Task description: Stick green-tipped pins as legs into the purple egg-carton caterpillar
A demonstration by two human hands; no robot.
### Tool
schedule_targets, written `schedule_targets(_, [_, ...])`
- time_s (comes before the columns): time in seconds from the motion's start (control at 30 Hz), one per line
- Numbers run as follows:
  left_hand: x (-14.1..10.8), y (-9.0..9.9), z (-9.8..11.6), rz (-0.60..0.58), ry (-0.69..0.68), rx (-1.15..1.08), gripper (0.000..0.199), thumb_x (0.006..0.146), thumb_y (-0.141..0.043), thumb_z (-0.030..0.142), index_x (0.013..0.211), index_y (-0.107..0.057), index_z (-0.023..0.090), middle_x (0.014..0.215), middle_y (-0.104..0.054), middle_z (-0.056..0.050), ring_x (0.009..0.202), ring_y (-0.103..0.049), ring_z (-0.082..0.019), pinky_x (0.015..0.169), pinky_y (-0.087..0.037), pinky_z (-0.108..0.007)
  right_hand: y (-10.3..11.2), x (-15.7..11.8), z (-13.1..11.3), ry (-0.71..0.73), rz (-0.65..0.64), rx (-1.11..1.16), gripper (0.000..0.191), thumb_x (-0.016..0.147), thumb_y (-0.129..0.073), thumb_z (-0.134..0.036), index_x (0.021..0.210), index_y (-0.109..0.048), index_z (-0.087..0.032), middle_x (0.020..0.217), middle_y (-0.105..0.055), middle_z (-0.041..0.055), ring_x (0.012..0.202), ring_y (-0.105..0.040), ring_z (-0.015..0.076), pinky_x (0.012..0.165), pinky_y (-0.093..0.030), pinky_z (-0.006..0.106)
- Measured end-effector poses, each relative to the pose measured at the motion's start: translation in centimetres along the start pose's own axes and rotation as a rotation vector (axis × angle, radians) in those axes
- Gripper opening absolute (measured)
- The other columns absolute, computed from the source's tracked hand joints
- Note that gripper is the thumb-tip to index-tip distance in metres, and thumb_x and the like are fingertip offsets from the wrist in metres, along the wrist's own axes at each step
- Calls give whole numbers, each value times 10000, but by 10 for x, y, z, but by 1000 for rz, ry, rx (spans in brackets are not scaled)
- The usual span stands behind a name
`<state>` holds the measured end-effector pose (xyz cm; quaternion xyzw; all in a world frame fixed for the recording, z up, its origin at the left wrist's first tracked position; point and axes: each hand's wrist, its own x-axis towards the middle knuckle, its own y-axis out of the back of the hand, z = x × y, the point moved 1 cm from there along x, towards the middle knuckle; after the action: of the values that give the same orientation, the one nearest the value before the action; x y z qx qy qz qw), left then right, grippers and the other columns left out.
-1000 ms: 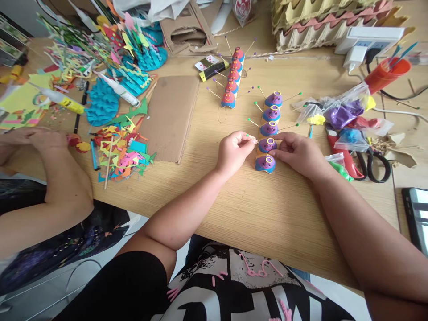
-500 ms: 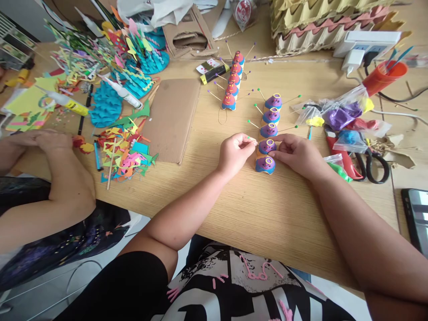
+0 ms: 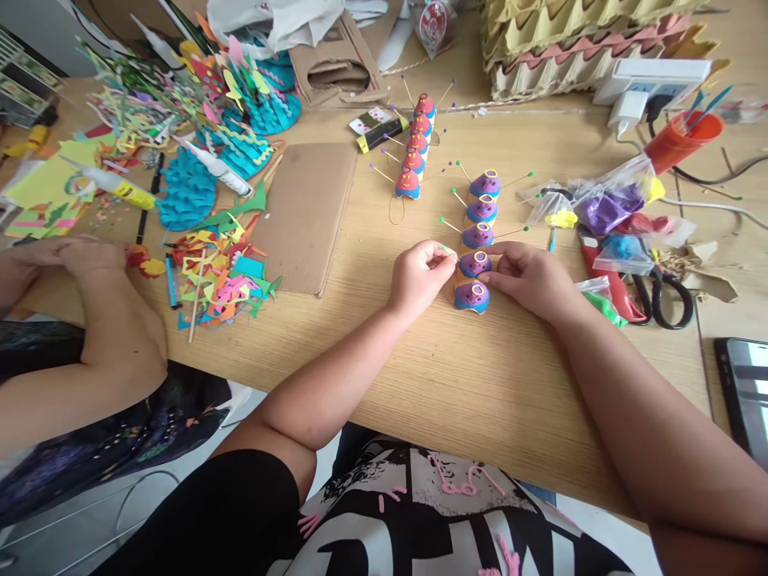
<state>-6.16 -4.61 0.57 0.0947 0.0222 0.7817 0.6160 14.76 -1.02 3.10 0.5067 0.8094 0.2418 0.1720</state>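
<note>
A row of purple and blue egg-carton bumps (image 3: 471, 297) with faces and yellow rings lies on the table. Green-tipped sticks stand out from its farther bumps. My left hand (image 3: 423, 276) pinches a small green-tipped stick at the left side of the second-nearest bump. On that bump's right side rest the fingertips of my right hand (image 3: 522, 276), thumb and forefinger around its edge. Beyond, to the left, is a similar row of red and blue bumps (image 3: 408, 183) with purple-tipped sticks.
Left of the rows lie a cardboard sheet (image 3: 309, 216) and paper scraps (image 3: 231, 280). Another person's hands (image 3: 90, 256) rest at far left. On the right are bagged clay (image 3: 612, 208), scissors (image 3: 672, 300), a red cup (image 3: 684, 140) and a phone (image 3: 744, 392).
The whole view has shifted slightly, so things on the table appear a little farther left. Both hands keep almost the same hold at the purple row.
</note>
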Motion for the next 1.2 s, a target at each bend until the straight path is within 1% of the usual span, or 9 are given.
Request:
schedule_targets(0.1, [1, 1, -1, -19, 16, -22, 79, 874, -743, 165, 797, -724, 169, 777, -774, 1, 701, -693, -97, 732, -532, -220, -1, -1, -1, -5, 17, -10, 487, 856, -802, -369, 1295, -759, -163, 642, -481, -57, 579, -399, 109, 596, -311, 294])
schedule_targets(0.2, [1, 3, -1, -23, 42, -39, 23, 869, -769, 181, 865, -748, 172, 844, -806, -20, 761, -735, -113, 757, -558, -229, -3, -2, -1, -4, 57, -20, 511, 865, -786, -356, 1334, -751, -158, 643, -484, -56, 583, -415, 111, 605, -322, 295])
schedule_targets(0.33, [2, 4, 0, 3, 93, -57, 234, 836, -807, 167, 1066, -761, 167, 923, -827, -47, 812, -750, -132, 769, -590, -242, -4, -1, 0, 18, 78, -34, 522, 881, -753, -332, 1374, -743, -160, 642, -494, -50, 590, -434, 117, 623, -338, 299])
schedule_targets(0.4, [3, 3, 1, 10, 92, -59, 270, 834, -796, 143, 1099, -746, 165, 943, -824, -50, 814, -742, -127, 779, -594, -243, -4, -1, 0, 24, 86, -45, 527, 885, -742, -327, 1385, -739, -161, 635, -498, -49, 590, -440, 121, 630, -344, 301])
schedule_targets(0.53, [3, 3, -1, 45, 72, -38, 298, 826, -777, 95, 1107, -714, 175, 923, -797, -28, 736, -688, -96, 748, -576, -230, -5, -2, -3, 28, 110, -65, 528, 883, -732, -326, 1381, -743, -153, 632, -494, -48, 586, -447, 124, 632, -354, 301])
schedule_targets(0.63, [3, 4, -2, 50, 53, -26, 301, 825, -787, 95, 1097, -697, 185, 940, -785, -19, 734, -674, -87, 757, -577, -227, -7, -2, -4, 27, 129, -70, 525, 876, -731, -319, 1372, -749, -146, 626, -489, -49, 582, -451, 126, 627, -360, 299])
schedule_targets(0.83, [4, 6, -1, 20, 98, -51, 203, 868, -787, 154, 1062, -738, 185, 955, -790, -33, 781, -692, -101, 711, -594, -216, -7, -2, -2, 32, 137, -73, 522, 874, -736, -321, 1366, -754, -146, 635, -500, -45, 590, -461, 129, 632, -370, 298])
schedule_targets(1.0, [4, 5, 2, 12, 131, -81, 34, 899, -757, 197, 927, -768, 180, 864, -780, -20, 753, -686, -103, 611, -571, -179, -6, -2, -3, 28, 133, -67, 536, 869, -740, -325, 1372, -753, -142, 641, -504, -45, 595, -466, 128, 633, -368, 300])
schedule_targets(1.2, [4, 4, 6, 16, 185, -124, 44, 913, -745, 193, 947, -771, 181, 882, -809, -12, 680, -666, -72, 613, -542, -167, -6, -3, -4, 35, 109, -75, 526, 883, -737, -334, 1376, -754, -154, 645, -506, -45, 601, -459, 125, 631, -356, 302])
